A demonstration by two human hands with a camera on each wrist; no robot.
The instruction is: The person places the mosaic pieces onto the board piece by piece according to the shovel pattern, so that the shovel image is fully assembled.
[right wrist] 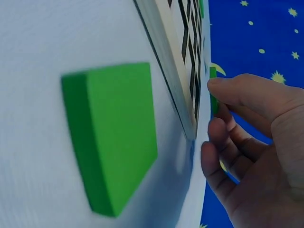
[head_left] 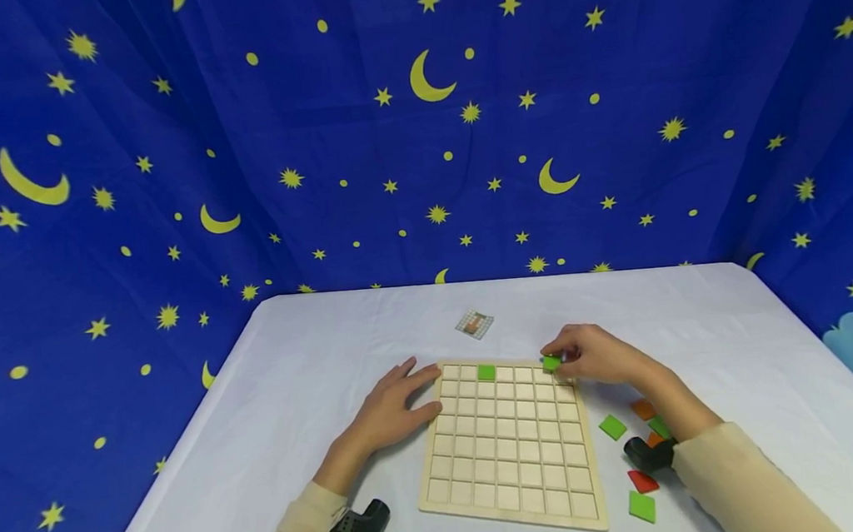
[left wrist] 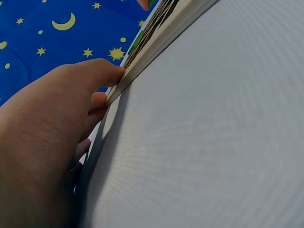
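The pinched tile is thin and bright green.

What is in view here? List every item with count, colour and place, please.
Table: 1, white, lower half of the head view
Backdrop: 1, blue with yellow stars, moons and dots, light-blue patch at right; around the table
Grid board: 1, pale wood, on the table
Card: 1, pale with orange-brown marks, beyond the board
Placed green tile: 1, green, far row of the board
Held green tile: 1, green, in the right hand
Loose green tiles: 3 visible, green, right of the board
Orange tiles: 2 visible, orange, same side
Red tile: 1, red, same side
Wrist devices: 2, black, one per wrist
Sleeves: 2, beige, on the forearms
Hands: 2, bare; left hand touching the board's left edge, right at its far-right corner
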